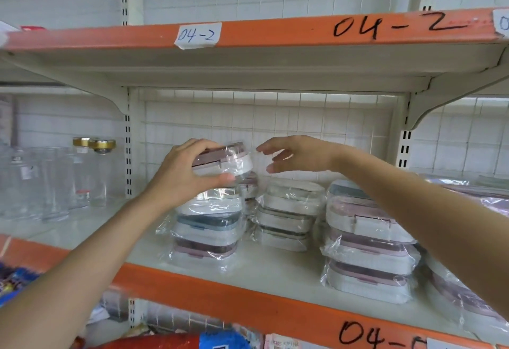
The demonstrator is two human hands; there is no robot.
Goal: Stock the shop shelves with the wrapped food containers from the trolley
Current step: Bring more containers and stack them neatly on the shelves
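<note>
Upper shelf edge (pixel 275 33): "04-2" inked; paper tag (pixel 197 35) "04-2". Lower shelf edge (pixel 248 304): "04-", rest cut off.

You are seeing even, bright, soft light; the plastic wrap (pixel 217 205) is giving glare, edges are bending, details are looking slightly blurred.

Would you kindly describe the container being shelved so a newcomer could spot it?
Find the shelf under the orange edge marked 04-2. Above its leftmost stack, the left hand grips a wrapped pink-lidded container. It is the only one held tilted in the air.
</note>
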